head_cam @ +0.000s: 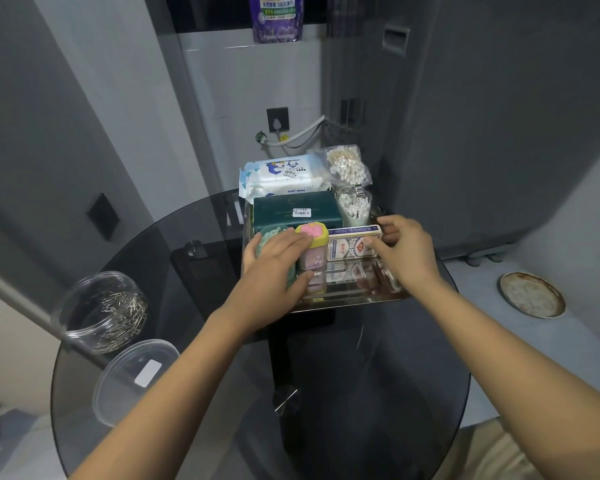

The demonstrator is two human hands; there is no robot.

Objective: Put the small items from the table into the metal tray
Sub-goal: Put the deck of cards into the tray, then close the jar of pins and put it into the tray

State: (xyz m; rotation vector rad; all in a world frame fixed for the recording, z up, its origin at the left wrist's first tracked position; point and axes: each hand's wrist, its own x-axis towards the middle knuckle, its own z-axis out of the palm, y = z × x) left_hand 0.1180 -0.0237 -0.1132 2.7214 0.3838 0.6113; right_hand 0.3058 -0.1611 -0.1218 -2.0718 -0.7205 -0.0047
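The shiny metal tray [354,296] sits at the far side of the round glass table. In it stand a dark green box [295,211], a baby wipes pack [284,176], a clear cup of cotton swabs [354,206], a bag of cotton swabs [349,164], a blue and white card box [352,245], a small pink jar with a yellow lid [312,251] and a round green container [271,237]. My left hand [274,265] lies over the green container, thumb beside the pink jar. My right hand [400,251] grips the card box at its right end.
On the table's left stand a clear plastic jar of safety pins [101,310] and its loose clear lid [132,375]. A black clipboard [201,268] lies under the glass. A round plate [532,294] sits on the floor at the right. Grey walls close in behind.
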